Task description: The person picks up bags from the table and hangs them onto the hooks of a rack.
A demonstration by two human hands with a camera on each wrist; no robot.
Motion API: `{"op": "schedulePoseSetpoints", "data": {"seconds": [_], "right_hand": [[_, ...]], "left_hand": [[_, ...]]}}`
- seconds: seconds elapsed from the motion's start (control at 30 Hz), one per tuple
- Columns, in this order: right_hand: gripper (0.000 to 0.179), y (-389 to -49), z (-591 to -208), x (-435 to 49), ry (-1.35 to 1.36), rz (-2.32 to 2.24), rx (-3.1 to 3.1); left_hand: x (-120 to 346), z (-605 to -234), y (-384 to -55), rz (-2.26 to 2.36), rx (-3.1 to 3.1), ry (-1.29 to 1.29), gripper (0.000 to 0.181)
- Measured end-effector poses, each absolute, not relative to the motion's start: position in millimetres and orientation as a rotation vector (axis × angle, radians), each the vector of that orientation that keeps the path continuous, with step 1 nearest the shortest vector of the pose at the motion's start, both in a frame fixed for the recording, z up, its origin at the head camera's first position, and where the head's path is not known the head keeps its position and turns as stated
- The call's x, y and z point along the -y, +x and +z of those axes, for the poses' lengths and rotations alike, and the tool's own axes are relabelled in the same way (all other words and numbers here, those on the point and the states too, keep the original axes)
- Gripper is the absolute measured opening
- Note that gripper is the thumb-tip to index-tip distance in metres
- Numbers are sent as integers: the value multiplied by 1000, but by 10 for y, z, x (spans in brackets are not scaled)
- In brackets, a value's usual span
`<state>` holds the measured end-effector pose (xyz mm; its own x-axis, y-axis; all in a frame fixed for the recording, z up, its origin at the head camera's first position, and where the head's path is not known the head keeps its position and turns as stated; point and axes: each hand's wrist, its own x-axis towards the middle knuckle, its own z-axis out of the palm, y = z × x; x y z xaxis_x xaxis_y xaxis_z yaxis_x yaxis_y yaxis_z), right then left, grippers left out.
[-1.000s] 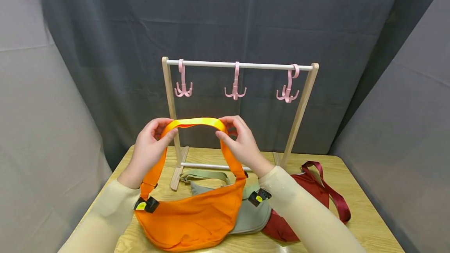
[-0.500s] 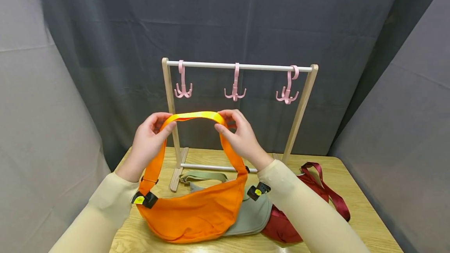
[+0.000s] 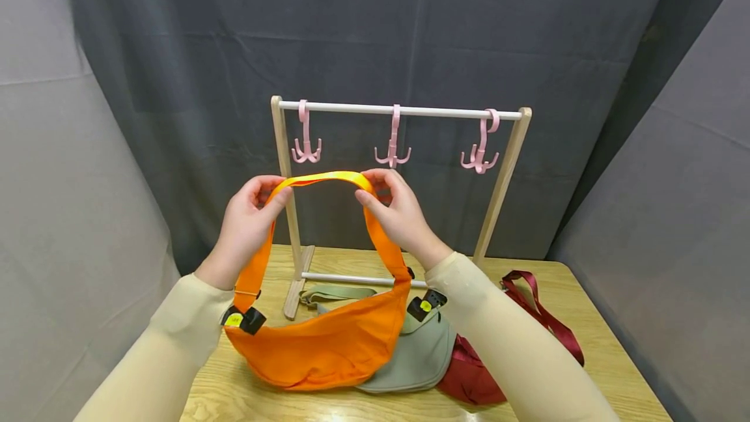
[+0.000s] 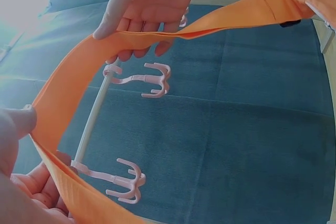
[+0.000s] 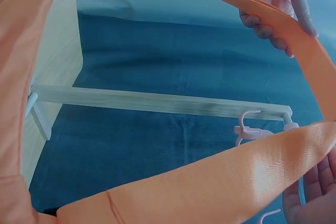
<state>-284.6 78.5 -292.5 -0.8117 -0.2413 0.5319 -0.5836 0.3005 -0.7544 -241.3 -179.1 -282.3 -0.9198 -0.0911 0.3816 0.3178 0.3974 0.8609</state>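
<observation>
An orange shoulder bag (image 3: 322,347) hangs by its strap (image 3: 325,178) between my two hands. My left hand (image 3: 249,220) pinches the strap's left part between thumb and fingers. On the other side my right hand (image 3: 398,213) pinches it the same way, and the strap arches between them. In the left wrist view the strap (image 4: 68,87) runs from the near hand to the other hand (image 4: 152,3). Behind it stands a wooden rack with a white bar (image 3: 351,108). Pink hooks hang from it at left (image 3: 305,135), middle (image 3: 394,139) and right (image 3: 482,145).
A grey-green bag (image 3: 416,360) lies on the wooden table (image 3: 281,402), partly behind the orange one. To its right a dark red bag (image 3: 469,376) is partly covered by my right sleeve (image 3: 510,337). Grey curtains (image 3: 469,31) close off the back and sides.
Both hands have risen, lifting the orange bag higher in front of the rack. More of the grey-green bag and table shows beneath it. The grip on the strap stays the same.
</observation>
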Motion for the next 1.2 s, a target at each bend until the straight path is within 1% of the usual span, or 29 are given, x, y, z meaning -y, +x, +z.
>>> {"op": "schedulePoseSetpoints", "data": {"seconds": [0.43,1.2], "right_hand": [[38,-2931,-2863,-698,733,1500,2245],[40,-3057,-2741,-587,703,1512,2216]], "left_hand": [[1795,-2693,-2435,-1540,2279,-146,45],[1811,-2575,-2596,-1522,2225,-156,45]]}}
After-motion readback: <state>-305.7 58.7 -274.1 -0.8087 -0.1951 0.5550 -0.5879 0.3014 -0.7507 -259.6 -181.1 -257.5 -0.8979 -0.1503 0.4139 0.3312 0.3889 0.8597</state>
